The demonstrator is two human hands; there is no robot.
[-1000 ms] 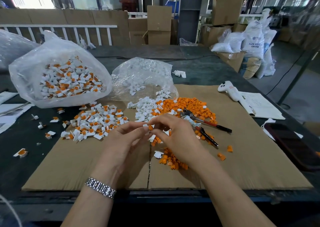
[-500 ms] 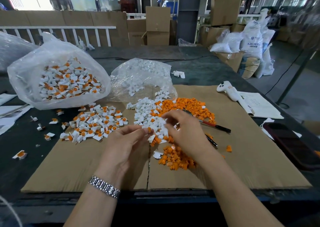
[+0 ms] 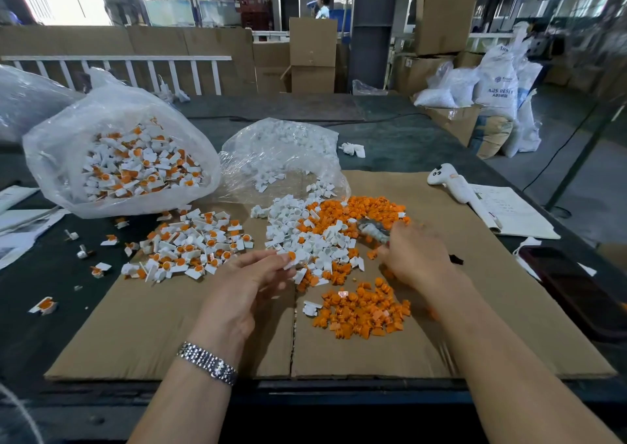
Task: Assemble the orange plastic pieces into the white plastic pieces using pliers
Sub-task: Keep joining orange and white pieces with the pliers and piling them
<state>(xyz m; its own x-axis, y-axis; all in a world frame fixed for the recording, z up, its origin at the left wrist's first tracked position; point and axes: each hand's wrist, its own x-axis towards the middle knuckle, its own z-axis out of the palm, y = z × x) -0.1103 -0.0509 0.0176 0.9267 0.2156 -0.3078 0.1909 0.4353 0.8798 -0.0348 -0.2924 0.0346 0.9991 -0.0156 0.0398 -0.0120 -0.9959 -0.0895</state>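
Note:
My left hand pinches a white plastic piece with an orange piece in it over the cardboard. My right hand lies over the pliers, fingers curled round the handles; the metal jaws stick out to its left and a black handle tip shows at its right. A heap of loose white pieces lies beside loose orange pieces. More orange pieces sit nearer me. Finished white-and-orange parts lie in a pile at the left.
A cardboard sheet covers the dark table. A clear bag of finished parts and a bag of white pieces stand behind. At the right lie a white handheld device, a paper pad and a dark phone.
My right hand left the piece held at the left hand and moved right onto the pliers. My left hand kept the piece and stayed roughly in place.

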